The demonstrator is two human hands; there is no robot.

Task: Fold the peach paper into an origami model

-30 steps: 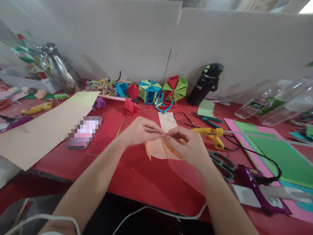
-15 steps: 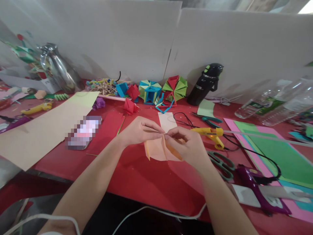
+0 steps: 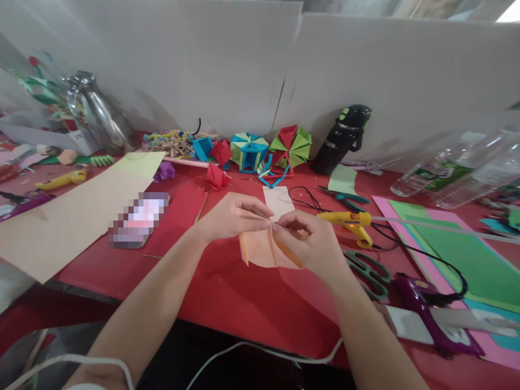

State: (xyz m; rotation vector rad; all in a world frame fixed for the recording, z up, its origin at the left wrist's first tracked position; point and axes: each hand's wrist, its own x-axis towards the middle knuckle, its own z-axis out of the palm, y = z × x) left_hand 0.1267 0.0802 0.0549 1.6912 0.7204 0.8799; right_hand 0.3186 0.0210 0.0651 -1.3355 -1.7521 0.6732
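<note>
Between my hands is a piece of folded pale orange paper (image 3: 260,251), held just over the red tabletop. My left hand (image 3: 233,219) pinches its upper edge from the left, thumb and fingers pressed together. From the right, my right hand (image 3: 306,238) grips the same edge, its fingertips almost meeting the left ones. A crease runs down the paper's middle, and its side flaps bend away. The fingers cover the top edge. Behind the hands lies a cream paper strip (image 3: 278,201).
Right of my hands lie a yellow glue gun (image 3: 349,219), green-handled scissors (image 3: 368,273) and a purple glue gun (image 3: 430,314). Coloured sheets (image 3: 471,254) spread beyond. Folded paper umbrellas (image 3: 290,149) and a black bottle (image 3: 343,138) stand behind. A phone (image 3: 140,221) lies left.
Almost nothing differs. Both hands keep their pinch on the orange paper, with only a very slight shift of the fingertips.
</note>
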